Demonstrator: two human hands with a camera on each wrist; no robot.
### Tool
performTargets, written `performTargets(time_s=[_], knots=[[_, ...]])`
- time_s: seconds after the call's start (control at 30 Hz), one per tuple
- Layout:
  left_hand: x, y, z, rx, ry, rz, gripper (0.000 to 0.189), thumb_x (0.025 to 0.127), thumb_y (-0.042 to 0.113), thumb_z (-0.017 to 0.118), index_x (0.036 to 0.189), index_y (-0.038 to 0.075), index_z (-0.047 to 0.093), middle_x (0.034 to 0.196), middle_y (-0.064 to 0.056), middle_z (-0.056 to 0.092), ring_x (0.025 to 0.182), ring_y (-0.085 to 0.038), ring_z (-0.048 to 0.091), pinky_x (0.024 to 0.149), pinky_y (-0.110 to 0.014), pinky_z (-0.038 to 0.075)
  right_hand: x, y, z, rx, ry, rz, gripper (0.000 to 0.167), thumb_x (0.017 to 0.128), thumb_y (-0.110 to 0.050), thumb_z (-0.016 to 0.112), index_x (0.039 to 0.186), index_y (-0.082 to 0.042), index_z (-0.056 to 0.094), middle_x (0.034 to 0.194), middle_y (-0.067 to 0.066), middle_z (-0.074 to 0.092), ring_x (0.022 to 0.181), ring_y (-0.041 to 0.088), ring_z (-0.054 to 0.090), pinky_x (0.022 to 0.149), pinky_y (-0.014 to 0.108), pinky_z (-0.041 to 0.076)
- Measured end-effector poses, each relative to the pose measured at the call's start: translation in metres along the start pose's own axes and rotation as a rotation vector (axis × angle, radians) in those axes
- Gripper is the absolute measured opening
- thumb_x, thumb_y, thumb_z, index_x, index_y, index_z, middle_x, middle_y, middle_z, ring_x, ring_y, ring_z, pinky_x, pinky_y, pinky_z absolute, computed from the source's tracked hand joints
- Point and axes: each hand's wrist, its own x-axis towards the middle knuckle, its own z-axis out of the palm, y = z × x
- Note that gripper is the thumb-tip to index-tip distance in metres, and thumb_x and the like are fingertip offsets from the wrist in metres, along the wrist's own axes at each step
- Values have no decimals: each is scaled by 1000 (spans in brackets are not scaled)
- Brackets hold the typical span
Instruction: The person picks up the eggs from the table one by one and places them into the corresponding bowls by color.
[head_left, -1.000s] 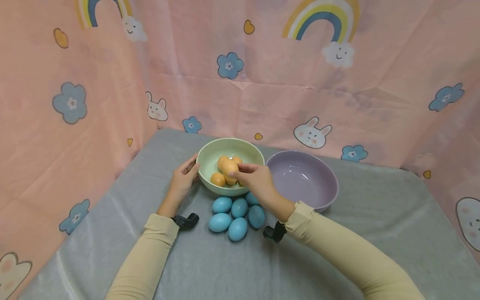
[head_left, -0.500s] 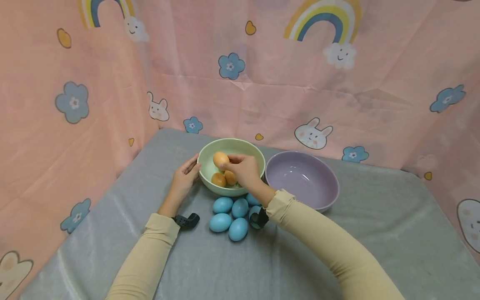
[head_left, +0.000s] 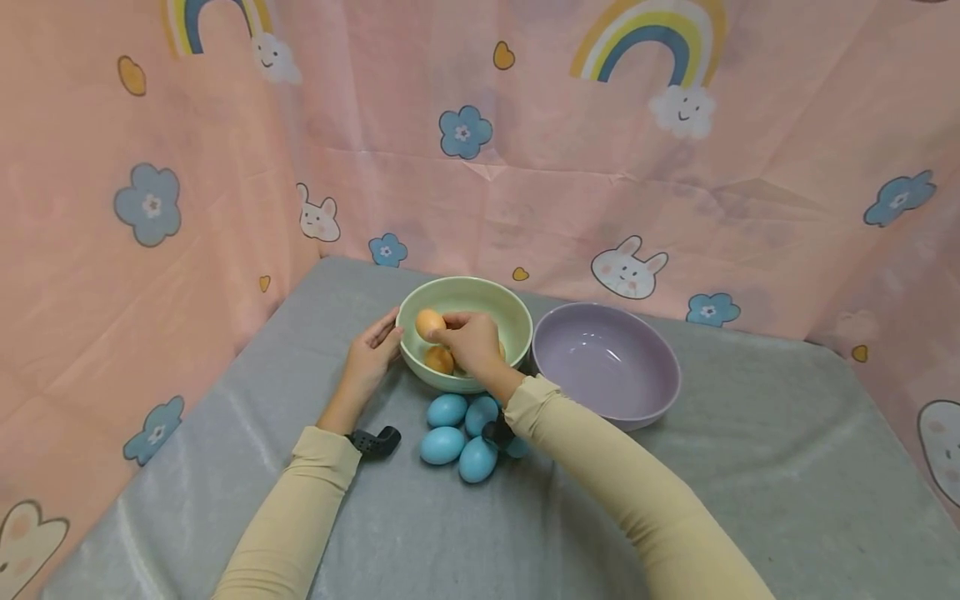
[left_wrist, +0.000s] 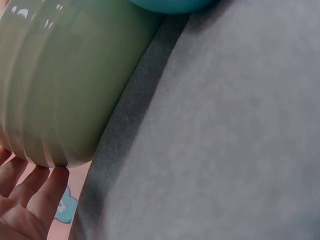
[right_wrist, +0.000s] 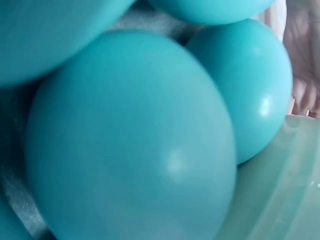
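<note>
The light green bowl [head_left: 502, 302] stands near the back of the table with orange-yellow eggs in it, one of them [head_left: 438, 360] showing below my right hand. My left hand [head_left: 366, 357] rests against the bowl's left side; in the left wrist view its fingertips touch the outer wall. Over the bowl's inside, my right hand [head_left: 476, 340] pinches an orange-yellow egg [head_left: 430, 323] between thumb and fingers. Other eggs in the bowl are partly hidden behind this hand. Several blue eggs [head_left: 442, 446] lie on the cloth in front of the bowl, some covered by the right wrist.
A purple bowl [head_left: 611, 367] with nothing in it stands right beside the green one. Grey cloth [head_left: 750, 450] covers the table. Pink printed fabric [head_left: 540, 183] hangs behind and at both sides. A black wrist device [head_left: 377, 442] is on the left wrist.
My right hand has moved left over the green bowl, carrying the pinched egg towards the bowl's left side. The left hand has stayed at the bowl's side.
</note>
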Motion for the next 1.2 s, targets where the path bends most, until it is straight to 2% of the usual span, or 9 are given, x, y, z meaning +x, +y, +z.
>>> performTargets(time_s=[0.17,0.47,0.63,0.83,1.07,1.2], knots=[[-1,2,0,-2,5,-3,50,103,17,54,151,9,43,157,-12,41,140,-25,46,94,-13,53,3,4,5,-26,-2,-4,40,84,-17,80,120,0,71,122,14,71,113,25,68,94,35,59],[-3,3,1,4,8,-10,49,103,18,55,151,10,44,156,-11,42,140,-23,47,99,-18,52,4,7,7,-108,-8,-4,42,81,-15,82,119,-1,72,119,13,73,116,24,65,96,33,57],[-2,3,2,0,7,-3,49,103,17,55,151,9,43,156,-12,42,140,-24,47,98,-17,52,2,5,6,-149,-7,-30,36,81,-13,82,114,-2,75,115,13,74,117,25,63,98,34,56],[0,3,2,-5,12,1,50,103,15,55,151,7,43,156,-13,41,140,-26,46,94,-13,52,3,5,7,-167,-12,-57,17,85,-3,73,101,-1,79,108,12,76,113,26,63,95,32,57],[-1,3,2,-5,8,-2,49,103,16,54,151,9,43,157,-12,41,140,-25,47,95,-13,52,3,6,8,-162,-5,-43,16,87,-6,74,102,-2,79,106,12,77,112,24,65,86,27,59],[-2,2,2,9,4,-16,50,103,17,54,151,11,43,157,-11,42,140,-23,47,98,-16,52,-1,7,2,-108,-13,-30,20,89,-10,73,107,-3,78,113,10,74,110,25,65,83,26,59]])
